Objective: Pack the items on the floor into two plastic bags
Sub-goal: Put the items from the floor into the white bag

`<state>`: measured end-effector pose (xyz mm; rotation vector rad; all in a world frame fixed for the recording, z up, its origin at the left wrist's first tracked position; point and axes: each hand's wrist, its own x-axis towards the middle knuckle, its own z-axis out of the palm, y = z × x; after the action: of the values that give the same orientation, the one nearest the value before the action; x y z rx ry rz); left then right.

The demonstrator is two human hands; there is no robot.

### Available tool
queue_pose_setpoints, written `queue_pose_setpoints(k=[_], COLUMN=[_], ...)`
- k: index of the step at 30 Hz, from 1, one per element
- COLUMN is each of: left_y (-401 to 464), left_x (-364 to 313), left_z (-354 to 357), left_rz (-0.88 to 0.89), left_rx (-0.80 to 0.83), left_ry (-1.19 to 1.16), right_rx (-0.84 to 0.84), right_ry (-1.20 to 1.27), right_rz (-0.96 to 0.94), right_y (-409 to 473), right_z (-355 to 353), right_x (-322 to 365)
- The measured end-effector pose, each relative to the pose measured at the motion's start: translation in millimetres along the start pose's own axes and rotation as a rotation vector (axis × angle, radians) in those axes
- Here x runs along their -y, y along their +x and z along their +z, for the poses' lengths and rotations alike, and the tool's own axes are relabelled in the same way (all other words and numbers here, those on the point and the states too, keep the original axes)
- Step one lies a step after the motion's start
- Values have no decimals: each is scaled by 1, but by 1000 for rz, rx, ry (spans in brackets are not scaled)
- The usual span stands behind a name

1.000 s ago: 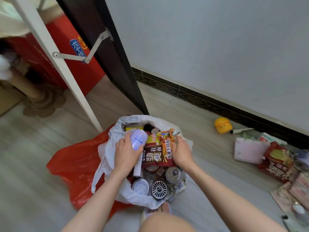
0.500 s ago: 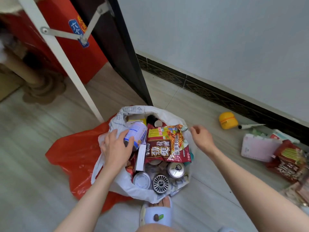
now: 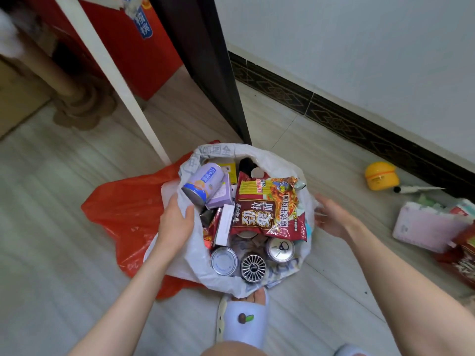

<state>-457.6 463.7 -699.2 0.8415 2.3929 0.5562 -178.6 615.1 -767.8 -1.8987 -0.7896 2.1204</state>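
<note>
The purple can has been let go and now lies tilted at the upper left of the white bag, in the frame's centre, beside the noodle packet. The bag's left rim is grasped by the left hand; the right hand has been drawn off the packet, grip released. The red bag lies flat beneath; a yellow container and notebook wait at right.
</note>
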Motion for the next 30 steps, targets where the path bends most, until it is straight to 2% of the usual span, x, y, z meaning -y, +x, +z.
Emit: queue_pose_setpoints(k=[3,7,10,12,14,18,21,27,30], left_y=[-13,-21,-30,-45,-58,-68,-62,-41,-26], left_x=[5,5,-4,-11,-12,2,25,71,76], left_z=[1,-15,-28,-33,-35,-41,-40,-18,-9], left_rz=[27,99,246,327,330,207,35,-332,-491], left_rx=[-51,-139,-197,-189,-176,-153,-112,31,65], left_ry=[35,-11,-29,-53,-99,-209,-262,-266,-476], right_rx=[42,-144,-217,-197,-137,-25,-35,-9,121], right_ry=[-85,-99,-136,-175,-209,-492,-692,-732,-655], right_rz=[12,-101,-246,-317,-382,-464,-531,-476,-430], right_y=[-5,-29,-60,-85,-107,-144,-158,-150,-124], right_z=[4,-1,-3,2,10,26,30,33,37], right_x=[-3,4,21,31,37,37,36,58,75])
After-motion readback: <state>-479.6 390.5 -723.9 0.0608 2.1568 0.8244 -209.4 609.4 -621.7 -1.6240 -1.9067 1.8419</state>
